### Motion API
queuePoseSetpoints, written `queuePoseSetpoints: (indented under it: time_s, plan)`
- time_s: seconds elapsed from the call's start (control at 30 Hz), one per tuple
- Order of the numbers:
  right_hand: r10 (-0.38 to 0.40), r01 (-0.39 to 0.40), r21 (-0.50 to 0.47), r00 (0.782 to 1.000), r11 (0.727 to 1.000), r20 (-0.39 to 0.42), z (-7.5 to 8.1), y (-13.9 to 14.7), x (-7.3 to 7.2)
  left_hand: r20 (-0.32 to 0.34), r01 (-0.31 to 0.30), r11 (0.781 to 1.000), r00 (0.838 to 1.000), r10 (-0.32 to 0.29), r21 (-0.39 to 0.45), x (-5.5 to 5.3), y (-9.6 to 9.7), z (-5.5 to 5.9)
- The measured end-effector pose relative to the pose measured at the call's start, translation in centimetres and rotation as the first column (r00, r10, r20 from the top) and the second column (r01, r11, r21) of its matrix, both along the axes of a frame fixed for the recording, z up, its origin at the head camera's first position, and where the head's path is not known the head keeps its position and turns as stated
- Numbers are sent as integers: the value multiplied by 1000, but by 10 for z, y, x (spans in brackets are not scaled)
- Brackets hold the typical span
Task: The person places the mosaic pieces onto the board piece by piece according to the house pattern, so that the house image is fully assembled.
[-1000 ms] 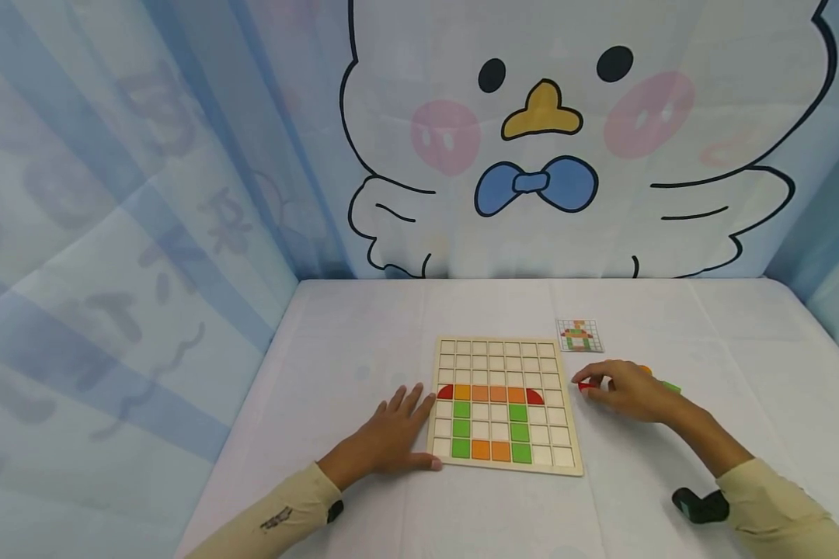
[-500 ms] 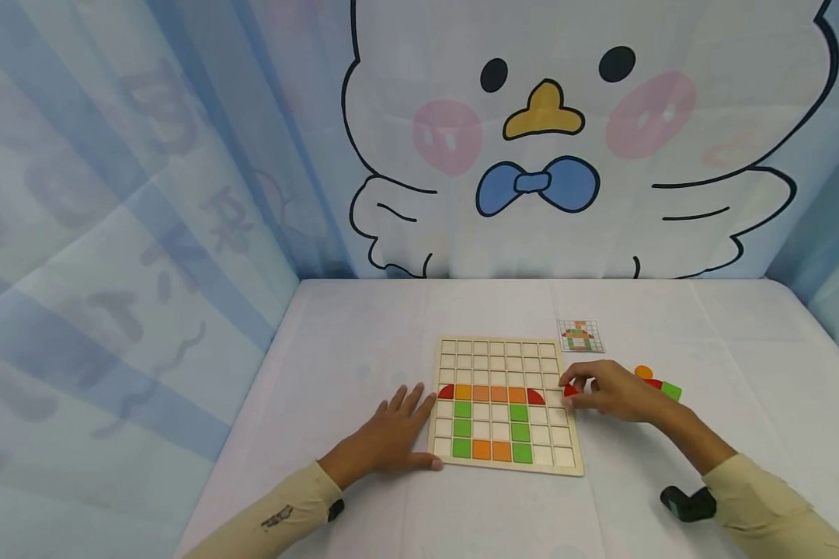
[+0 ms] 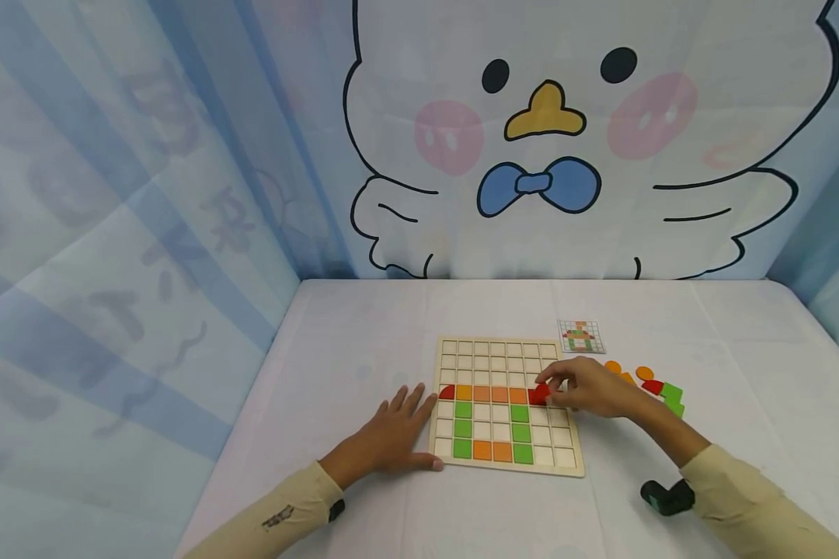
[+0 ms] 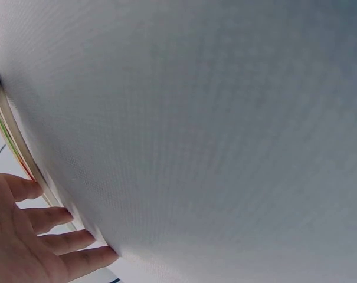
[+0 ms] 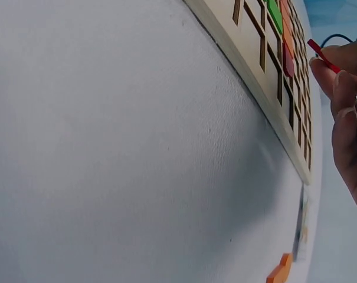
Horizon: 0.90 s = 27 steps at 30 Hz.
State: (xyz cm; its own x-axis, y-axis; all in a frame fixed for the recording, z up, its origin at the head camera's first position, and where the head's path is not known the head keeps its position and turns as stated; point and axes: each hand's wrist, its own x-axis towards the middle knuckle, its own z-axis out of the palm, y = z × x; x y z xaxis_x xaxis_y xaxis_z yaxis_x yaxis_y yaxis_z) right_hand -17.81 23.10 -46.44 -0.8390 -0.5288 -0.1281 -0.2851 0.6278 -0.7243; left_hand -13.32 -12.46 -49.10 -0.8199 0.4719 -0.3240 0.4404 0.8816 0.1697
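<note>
A wooden grid board (image 3: pixel 501 362) lies flat on the table with green, orange and red tiles set in some of its squares. My left hand (image 3: pixel 390 439) rests flat beside its left edge, fingers spread and fingertips right at the rim. Between thumb and fingers, my right hand (image 3: pixel 590 387) pinches a red round-edged tile (image 5: pixel 324 56) over the right part of the board. That tile overlaps the red quarter-round at the right end of the orange row in the head view. Another red quarter-round (image 3: pixel 447 392) sits at the row's left end.
A small pattern card (image 3: pixel 582 336) lies behind the board's right corner. Right of the board are loose tiles: orange discs (image 3: pixel 644 373), a red tile (image 3: pixel 652 386) and green tiles (image 3: pixel 672 394). A curtain with a cartoon figure (image 3: pixel 531 182) hangs behind the white table (image 3: pixel 363 326).
My right hand has carried the red tile leftward from beside the board to over its right part. More loose tiles show behind that hand. The left hand stays put.
</note>
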Motion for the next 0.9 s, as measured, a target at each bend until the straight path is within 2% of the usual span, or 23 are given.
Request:
queuePoseSetpoints:
  time_s: [0.13,0.53,0.73,0.9]
  plan:
    - [1,-1,-5,999,1000,-36,-2,-9,-2,0,-2,1000,1000,2,-6,0,0,0]
    - [-23,22,-21,1000,1000,-21,-5,-37,-17,-3,-6,1000,1000,6,1,1,1,-1]
    - [5,-7,-77,1000,997,-27,-8,-53,-23,-10,-7,1000,1000,7,-4,1,1,-1]
    - [35,-38,-75,999,996,-39,-11,-69,-28,-2,-4,1000,1000,4,-11,0,1,-1]
